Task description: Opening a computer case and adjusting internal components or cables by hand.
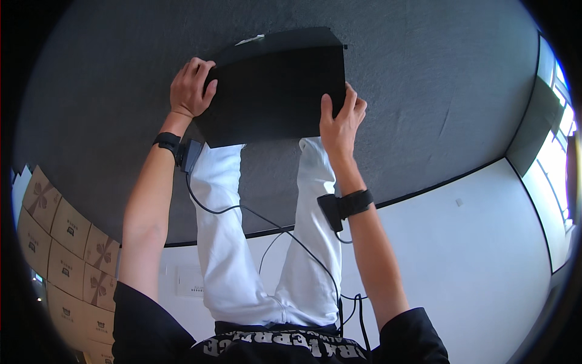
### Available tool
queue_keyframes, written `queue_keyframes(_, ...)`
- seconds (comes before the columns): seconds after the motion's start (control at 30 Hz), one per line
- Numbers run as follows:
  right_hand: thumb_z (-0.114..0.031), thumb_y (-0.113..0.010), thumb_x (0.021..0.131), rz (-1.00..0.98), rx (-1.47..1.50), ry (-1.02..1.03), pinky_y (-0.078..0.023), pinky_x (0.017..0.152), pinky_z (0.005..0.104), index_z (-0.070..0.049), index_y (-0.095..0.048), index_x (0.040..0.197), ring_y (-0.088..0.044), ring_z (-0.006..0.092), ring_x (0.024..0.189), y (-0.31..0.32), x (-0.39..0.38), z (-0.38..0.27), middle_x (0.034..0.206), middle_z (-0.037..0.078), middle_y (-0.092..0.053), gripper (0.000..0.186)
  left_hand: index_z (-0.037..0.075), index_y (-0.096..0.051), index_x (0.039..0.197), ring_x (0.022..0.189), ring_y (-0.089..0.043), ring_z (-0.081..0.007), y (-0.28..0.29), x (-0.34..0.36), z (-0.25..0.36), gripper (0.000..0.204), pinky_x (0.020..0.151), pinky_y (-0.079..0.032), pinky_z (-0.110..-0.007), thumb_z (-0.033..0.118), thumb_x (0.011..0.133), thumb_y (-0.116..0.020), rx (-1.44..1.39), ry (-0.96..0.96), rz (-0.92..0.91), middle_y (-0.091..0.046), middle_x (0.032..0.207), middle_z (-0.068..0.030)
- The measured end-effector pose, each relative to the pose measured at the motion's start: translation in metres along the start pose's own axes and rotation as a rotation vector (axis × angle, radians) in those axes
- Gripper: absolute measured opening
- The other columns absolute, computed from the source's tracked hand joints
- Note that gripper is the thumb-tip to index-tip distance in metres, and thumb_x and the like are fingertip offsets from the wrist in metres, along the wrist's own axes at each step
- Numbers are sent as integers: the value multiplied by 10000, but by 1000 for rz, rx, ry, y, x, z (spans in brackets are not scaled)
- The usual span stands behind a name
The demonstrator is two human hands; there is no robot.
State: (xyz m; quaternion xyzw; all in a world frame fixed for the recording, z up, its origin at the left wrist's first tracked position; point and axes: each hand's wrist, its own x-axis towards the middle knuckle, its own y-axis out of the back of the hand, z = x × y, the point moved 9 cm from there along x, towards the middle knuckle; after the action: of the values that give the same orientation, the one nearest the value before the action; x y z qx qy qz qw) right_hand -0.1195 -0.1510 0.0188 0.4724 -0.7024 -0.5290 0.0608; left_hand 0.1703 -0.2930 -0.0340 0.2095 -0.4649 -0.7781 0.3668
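A black box-like object (273, 91) with flat faces and straight edges is between my two hands, in front of my legs. My left hand (193, 88) grips its left side, fingers bent over the upper left edge and thumb on the near face. On the right side, my right hand (342, 118) clasps the edge, with the thumb on the near face and the fingers round the outside. A small whitish scrap or tag (250, 40) shows at the far upper edge. What is inside the object is hidden, and I cannot tell whether it touches the floor.
Dark grey carpet (424, 91) surrounds the object. Stacked brown cartons (66, 261) stand at the left, a white wall (448, 242) lies behind my legs, and windows (558, 151) are at the right. A black cable (267, 221) runs from my left wrist strap across my legs.
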Motion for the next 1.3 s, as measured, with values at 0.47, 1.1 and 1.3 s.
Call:
queue_keyframes(0.47,-136,-676,926,-143,576,8,-466,840,351,1,-590,1230,-538,260,924,-20,-62,-29,1035,143,-502,345,79,-545,1245,1161,-532,-395,10,-74,-75,457,995,-428,-480,444,1011,-402,-4,53,-8,-524,1271,-191)
queue_keyframes(1.1,-219,-585,979,-117,537,-208,-436,998,372,12,-612,1144,-563,309,1129,-46,-95,7,1175,161,-575,285,64,-486,1280,1116,-537,-393,2,-98,-102,594,977,-437,-471,558,1060,-240,-114,26,-45,-509,1238,-208)
queue_keyframes(1.3,-396,-554,1023,-142,987,-914,-429,1000,364,-30,-430,1409,-528,250,1198,-83,-115,58,1374,185,-512,546,68,-469,1281,1120,-537,-389,-17,-92,-98,624,977,-436,-474,593,1052,-219,-158,53,-83,-515,1216,-201)
